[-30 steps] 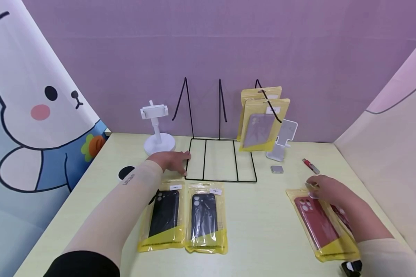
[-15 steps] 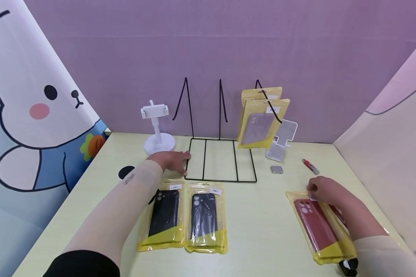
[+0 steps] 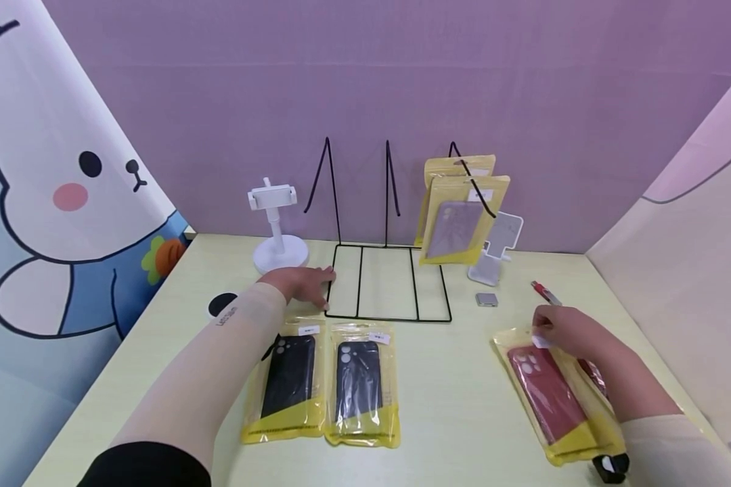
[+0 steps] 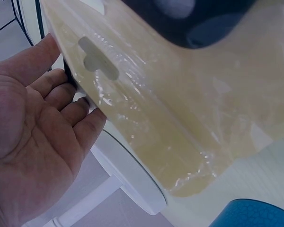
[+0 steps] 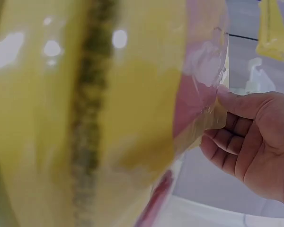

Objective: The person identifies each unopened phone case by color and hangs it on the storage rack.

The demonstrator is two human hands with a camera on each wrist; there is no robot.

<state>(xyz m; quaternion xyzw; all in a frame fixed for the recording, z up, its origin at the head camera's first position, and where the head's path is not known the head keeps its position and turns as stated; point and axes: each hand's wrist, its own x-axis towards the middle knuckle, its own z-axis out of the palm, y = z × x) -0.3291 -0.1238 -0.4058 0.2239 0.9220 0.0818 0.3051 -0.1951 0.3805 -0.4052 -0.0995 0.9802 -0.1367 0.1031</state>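
Observation:
My left hand [image 3: 304, 283] rests at the left side of the black wire rack's base [image 3: 390, 318], its thumb and fingers apart at the wire. In the left wrist view, the left hand [image 4: 42, 113] has loosely bent fingers, partly hidden by a clear-and-yellow bag. At the right, my right hand [image 3: 575, 333] pinches the top of a bagged red phone case [image 3: 548, 392]. Its lower end tilts toward the table's front. Another red packet [image 3: 593, 375] shows beneath the right forearm. The right wrist view has the right hand [image 5: 260, 137] with thumb and fingers at the bag's edge.
Two bagged dark phone cases [image 3: 358, 379] lie before the rack. Bagged purple cases [image 3: 457, 226] hang on its right hook. A white phone stand [image 3: 277, 233] stands left, a folded stand [image 3: 493, 250] right. A red USB stick [image 3: 544, 291] lies behind my right hand.
My right hand has shifted slightly left, bringing the bagged red case with it. The left hand stays at the rack. The hanging bags swing slightly.

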